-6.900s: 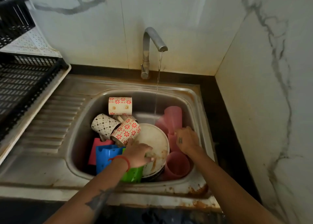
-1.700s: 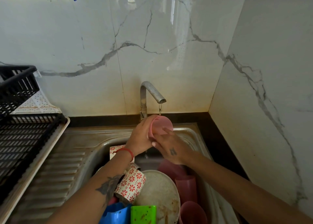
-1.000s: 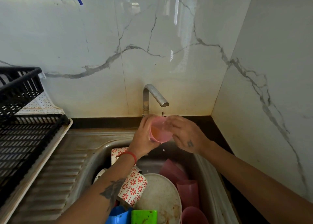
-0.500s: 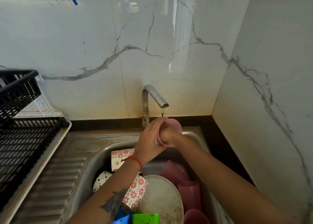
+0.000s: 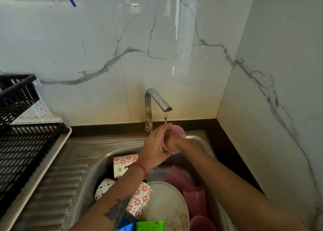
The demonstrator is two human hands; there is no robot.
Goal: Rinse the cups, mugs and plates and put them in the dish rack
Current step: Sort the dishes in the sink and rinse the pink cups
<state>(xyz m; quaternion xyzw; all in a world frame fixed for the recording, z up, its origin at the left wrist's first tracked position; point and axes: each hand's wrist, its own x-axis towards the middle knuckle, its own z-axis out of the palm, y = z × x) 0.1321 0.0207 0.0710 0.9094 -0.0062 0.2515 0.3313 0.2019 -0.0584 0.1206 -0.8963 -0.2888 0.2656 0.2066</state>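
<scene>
Gripping the pink cup (image 5: 175, 134) from its outer side, the left hand (image 5: 155, 147) wraps the wall at the centre of the frame, just under the faucet (image 5: 155, 101) spout, where a thin stream of water falls to the cup's rim. The right hand (image 5: 172, 140) is pushed into the cup's mouth; its fingers are hidden inside, so whether they are curled or straight cannot be told, though it looks to be rubbing the inside clean.

Just below, in the lower middle of the frame, the sink (image 5: 97, 162) is crowded. Two red-flowered mugs (image 5: 125, 163) lie on their sides, with a black-patterned mug (image 5: 103, 187) between them toward the left. A soiled white plate (image 5: 166, 202) sits right of those, and several more pink cups (image 5: 194, 199) stack along the right wall of the basin. A blue piece (image 5: 126, 225) and a green piece (image 5: 150, 226) show at the bottom edge.

Farther out, at the left edge of the frame, the black dish rack (image 5: 26, 152) shows no dishes in the part that is visible.

Judging from this, the task is near its start: one cup is mid-rinse, nothing seems racked, and all the mugs, the plate and the other cups are left.
</scene>
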